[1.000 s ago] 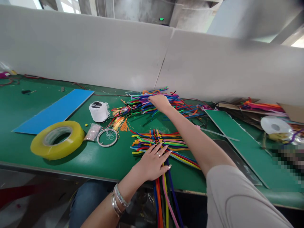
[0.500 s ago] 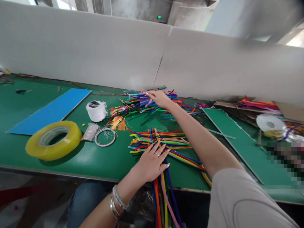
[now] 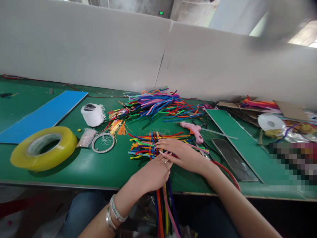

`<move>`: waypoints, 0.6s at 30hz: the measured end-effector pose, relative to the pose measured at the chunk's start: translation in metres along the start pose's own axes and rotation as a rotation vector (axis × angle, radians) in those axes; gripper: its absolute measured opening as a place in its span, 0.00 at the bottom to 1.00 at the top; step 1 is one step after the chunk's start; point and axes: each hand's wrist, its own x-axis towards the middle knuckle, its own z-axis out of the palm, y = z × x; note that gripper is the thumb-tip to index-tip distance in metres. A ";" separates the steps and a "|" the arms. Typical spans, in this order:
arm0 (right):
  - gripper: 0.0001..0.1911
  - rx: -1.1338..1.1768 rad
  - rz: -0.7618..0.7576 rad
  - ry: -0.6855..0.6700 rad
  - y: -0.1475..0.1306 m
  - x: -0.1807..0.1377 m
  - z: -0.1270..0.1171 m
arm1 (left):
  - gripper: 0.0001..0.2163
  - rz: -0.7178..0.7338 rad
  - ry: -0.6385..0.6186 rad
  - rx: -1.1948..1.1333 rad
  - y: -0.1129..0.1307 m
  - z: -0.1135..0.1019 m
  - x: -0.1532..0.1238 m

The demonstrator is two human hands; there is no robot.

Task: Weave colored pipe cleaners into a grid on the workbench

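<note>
A woven patch of multicoloured pipe cleaners (image 3: 141, 148) lies near the table's front edge, strips sticking out at both sides. Several long pipe cleaners (image 3: 160, 211) hang from it over the edge. My left hand (image 3: 152, 173) is closed on the patch's lower part, its fingertips partly hidden. Crossing over them, my right hand (image 3: 185, 154) reaches in from the right. Its fingers and thumb come together on the weave at the patch's middle. Behind lies a loose heap of pipe cleaners (image 3: 158, 102), untouched.
A pink glue gun (image 3: 194, 130) and a dark flat phone-like slab (image 3: 234, 160) lie right of the weave. Leftward are yellow tape (image 3: 17, 153), white thread (image 3: 92, 117), a small bead packet (image 3: 86, 138) and a wire ring (image 3: 93, 145). A pale partition (image 3: 99, 49) stands behind.
My right hand has come back from the far heap to the weave, uncovering the glue gun. My left hand has curled from lying spread out. The view has shifted slightly right.
</note>
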 end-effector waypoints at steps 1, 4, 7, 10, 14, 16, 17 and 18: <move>0.19 0.023 0.032 -0.011 0.000 -0.006 0.006 | 0.14 -0.015 0.012 -0.029 -0.001 -0.004 0.000; 0.22 0.088 0.121 -0.026 0.001 -0.015 0.021 | 0.09 -0.074 0.024 -0.022 -0.007 -0.016 0.000; 0.25 0.114 0.162 -0.045 0.003 -0.017 0.032 | 0.10 -0.148 0.126 0.104 -0.015 -0.025 0.000; 0.26 0.093 0.149 -0.072 0.002 -0.018 0.040 | 0.14 -0.248 0.287 0.261 -0.024 -0.023 -0.001; 0.26 0.011 0.143 -0.079 0.000 -0.019 0.045 | 0.25 -0.397 0.279 0.396 -0.034 -0.001 -0.006; 0.26 -0.010 0.149 -0.083 0.001 -0.021 0.045 | 0.28 -0.424 0.229 0.401 -0.038 0.007 -0.008; 0.26 -0.013 0.148 -0.089 0.003 -0.022 0.045 | 0.29 -0.424 0.212 0.394 -0.039 0.009 -0.009; 0.26 -0.014 0.145 -0.094 0.005 -0.024 0.044 | 0.29 -0.416 0.198 0.383 -0.040 0.009 -0.010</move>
